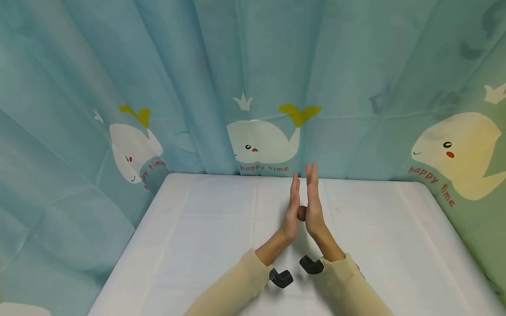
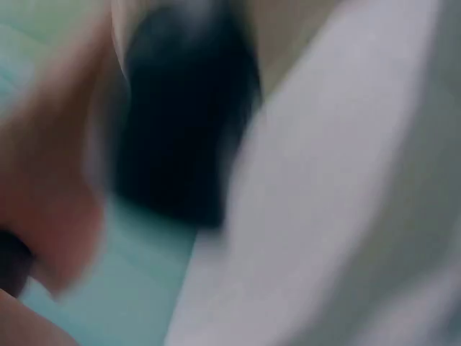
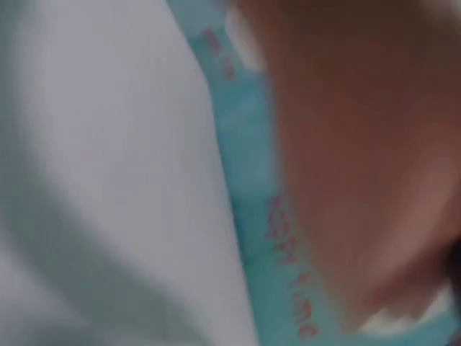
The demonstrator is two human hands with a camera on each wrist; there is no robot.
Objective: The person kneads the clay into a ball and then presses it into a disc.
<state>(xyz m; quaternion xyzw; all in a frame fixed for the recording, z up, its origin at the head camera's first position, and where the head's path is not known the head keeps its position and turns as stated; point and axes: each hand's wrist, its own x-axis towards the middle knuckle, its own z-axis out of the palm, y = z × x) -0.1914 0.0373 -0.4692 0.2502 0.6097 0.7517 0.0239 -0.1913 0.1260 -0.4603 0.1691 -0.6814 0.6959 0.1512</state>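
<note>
Palm faces palm in the head view, with my left hand (image 1: 291, 213) and right hand (image 1: 314, 208) raised over the table and their fingers straight. A small brown ball (image 1: 301, 213) sits pressed between the two palms, partly covered by the right one. The fingertips point up and away, with a narrow gap between the hands. At the left edge of the left wrist view the ball (image 2: 13, 263) looks dark beside a blurred palm (image 2: 54, 209). Another blurred hand (image 3: 367, 158) fills much of the right wrist view, and a dark sliver of the ball shows at the edge.
Below the hands lies a white-covered table (image 1: 213, 245). A blue-green curtain (image 1: 261, 57) printed with whales hangs behind it and along its sides. Black wrist cameras stick out near the beige cuffs, the left camera (image 1: 281, 278) close to the right camera (image 1: 311, 265).
</note>
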